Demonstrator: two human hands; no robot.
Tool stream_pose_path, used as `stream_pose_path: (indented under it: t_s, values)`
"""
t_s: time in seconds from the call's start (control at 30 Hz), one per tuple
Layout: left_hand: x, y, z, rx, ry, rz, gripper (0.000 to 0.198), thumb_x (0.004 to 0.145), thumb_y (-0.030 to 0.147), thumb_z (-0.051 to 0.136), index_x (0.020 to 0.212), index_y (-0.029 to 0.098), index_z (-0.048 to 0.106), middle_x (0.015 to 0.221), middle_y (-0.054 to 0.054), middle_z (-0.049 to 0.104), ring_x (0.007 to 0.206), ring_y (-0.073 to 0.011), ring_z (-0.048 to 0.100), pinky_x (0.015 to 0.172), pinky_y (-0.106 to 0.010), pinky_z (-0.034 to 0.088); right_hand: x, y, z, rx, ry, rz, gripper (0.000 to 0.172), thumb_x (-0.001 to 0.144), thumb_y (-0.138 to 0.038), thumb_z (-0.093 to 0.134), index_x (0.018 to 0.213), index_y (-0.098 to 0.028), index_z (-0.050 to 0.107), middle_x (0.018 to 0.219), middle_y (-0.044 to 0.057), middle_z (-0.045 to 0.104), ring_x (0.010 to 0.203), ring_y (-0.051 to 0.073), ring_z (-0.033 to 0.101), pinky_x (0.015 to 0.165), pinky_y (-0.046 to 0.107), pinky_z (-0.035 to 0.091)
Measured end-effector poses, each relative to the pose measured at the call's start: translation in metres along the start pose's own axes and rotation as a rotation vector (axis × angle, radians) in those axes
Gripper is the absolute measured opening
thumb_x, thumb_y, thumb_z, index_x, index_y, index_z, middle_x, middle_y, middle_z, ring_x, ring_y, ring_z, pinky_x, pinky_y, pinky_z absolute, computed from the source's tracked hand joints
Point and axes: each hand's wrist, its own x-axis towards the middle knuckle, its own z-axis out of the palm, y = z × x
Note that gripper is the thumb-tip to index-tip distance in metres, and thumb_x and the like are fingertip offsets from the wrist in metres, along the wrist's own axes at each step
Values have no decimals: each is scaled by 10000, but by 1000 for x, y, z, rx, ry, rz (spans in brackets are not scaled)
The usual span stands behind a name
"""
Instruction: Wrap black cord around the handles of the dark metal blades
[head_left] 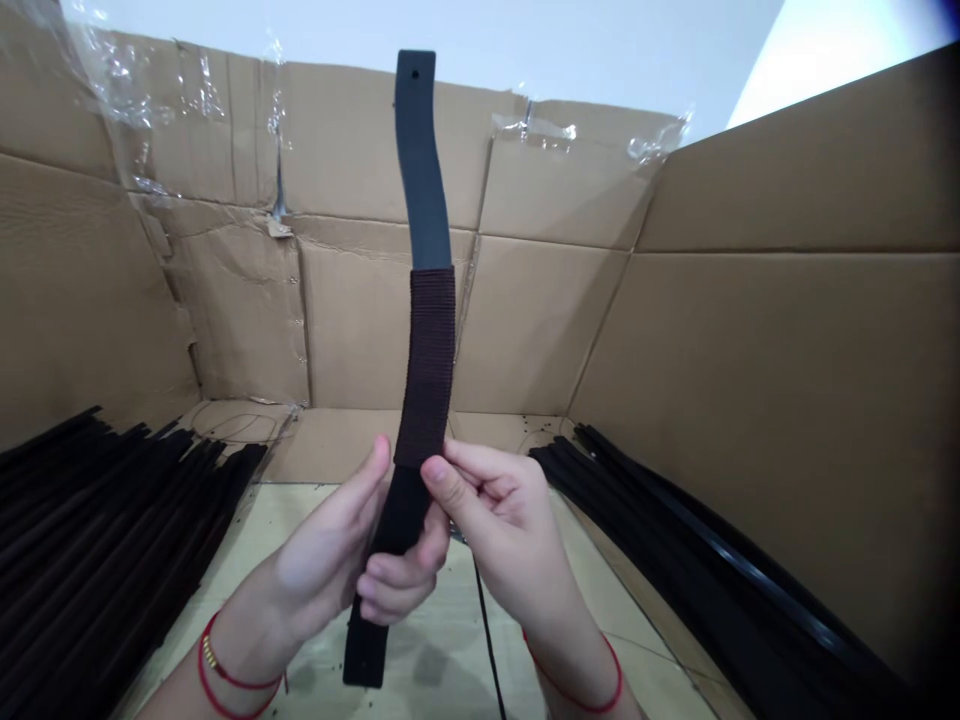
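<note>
I hold a long black curved strip (421,160) upright in front of me, with a small hole near its top end. A dark brown woven sleeve (428,360) covers its middle part. My left hand (352,560) is wrapped round the strip's lower part, fingers curled. My right hand (495,510) pinches the sleeve's lower edge between thumb and fingers. Both wrists wear red string bracelets.
A pile of dark strips (97,540) lies at the left, another pile of black strips (705,570) at the right. Cardboard walls (787,400) stand all around, with clear tape at the top. A thin black cord (486,630) lies on the pale surface below.
</note>
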Motion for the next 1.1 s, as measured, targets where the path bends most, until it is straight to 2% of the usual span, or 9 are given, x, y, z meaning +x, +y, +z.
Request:
stream_pose_path:
  t_s: [0.13,0.27,0.4,0.5,0.7,0.8,0.9,0.97,1.1]
  values:
    - [-3,0,7,170,335,123,513,925,598,408,805,131,582,540,41,383,447,-50,336,452,-151,306,0,-2,0,-73,83,-52,333,890,-261,618,590,-123,582,510,-11,564,468,64,518,460,151,395]
    - [-1,0,11,124,376,55,544,831,664,507,681,141,519,507,79,269,420,-30,187,396,-145,176,-1,-2,1,-56,24,-19,263,901,-261,606,687,-118,653,562,28,654,504,91,608,487,151,465]
    - [6,-6,14,132,492,95,610,691,752,589,619,160,459,479,98,228,402,-18,126,373,-154,104,-4,0,10,-94,180,-32,273,883,-291,626,666,-127,613,500,0,601,447,96,614,413,128,449]
    - [9,-13,18,132,558,164,635,666,783,584,619,166,444,481,98,230,402,-16,131,373,-148,112,-6,-1,16,-123,270,-42,280,875,-302,626,654,-134,592,461,-10,571,394,84,582,373,114,418]
    - [7,-16,21,138,477,152,641,699,789,548,609,163,442,486,91,226,406,-20,144,375,-151,125,-7,-8,15,1,298,3,246,810,-308,694,667,-153,567,466,-23,561,378,109,587,356,144,423]
    - [5,-13,20,128,409,168,608,762,748,518,615,162,445,490,89,222,405,-25,140,372,-154,128,-4,-5,6,65,183,27,272,812,-343,710,685,-139,583,464,-30,521,389,73,521,384,143,373]
    - [3,-10,20,109,360,189,585,804,715,495,622,161,445,490,89,221,403,-29,141,369,-153,136,0,0,-5,144,1,43,272,844,-372,692,760,-116,666,462,-74,361,391,15,264,375,139,195]
    - [3,-9,21,96,335,205,574,827,694,485,626,157,446,494,88,226,405,-30,144,368,-149,144,3,5,-11,200,-80,52,277,853,-389,685,836,-114,710,481,-84,290,421,20,167,384,160,120]
    - [2,-10,20,18,226,205,534,883,630,450,645,152,453,497,89,223,400,-32,132,360,-140,154,5,12,-12,232,-96,58,319,838,-415,699,942,-115,739,478,-59,390,405,27,218,376,171,131]
